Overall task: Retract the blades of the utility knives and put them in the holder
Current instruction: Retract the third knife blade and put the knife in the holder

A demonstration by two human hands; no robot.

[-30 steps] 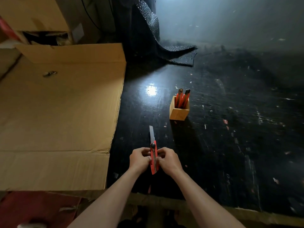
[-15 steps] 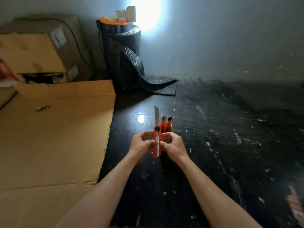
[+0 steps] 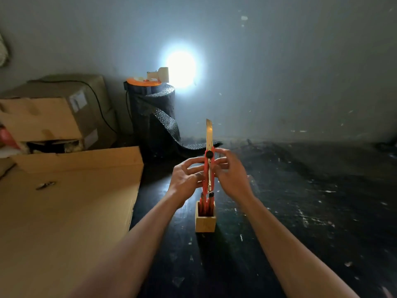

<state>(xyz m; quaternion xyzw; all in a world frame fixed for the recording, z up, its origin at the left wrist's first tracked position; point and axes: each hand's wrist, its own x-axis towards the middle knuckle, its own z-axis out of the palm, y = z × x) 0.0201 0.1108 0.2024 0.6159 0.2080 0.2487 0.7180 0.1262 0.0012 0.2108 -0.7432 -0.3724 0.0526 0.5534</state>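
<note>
Blade (image 3: 209, 132) sticks up bare above both sets of fingers, fully out of the red knife (image 3: 208, 171), which is held upright between the two hands. Left hand (image 3: 185, 179) has fingers curled, pinching the handle's lower half from the left side. Right hand (image 3: 231, 171) has fingers half spread beside the upper handle, tips near the black slider knob (image 3: 209, 154); whether they press it I can't tell, some blur there.

Risks, as I judge it: the thumb slips off the knob w/ the blade still out, so a fingertip rides up onto the edge. Or the knife gets dropped into the holder (image 3: 205, 222) unretracted. Holder sits right below the wrists, so a fumble could also tip it over.

Count: 1 knife in hand, blade out. 1 wooden holder on the dark table (image 3: 300, 222). Stowed knives (image 3: 206, 203) inside look like 2, poss. 3; can't separate them.
</note>
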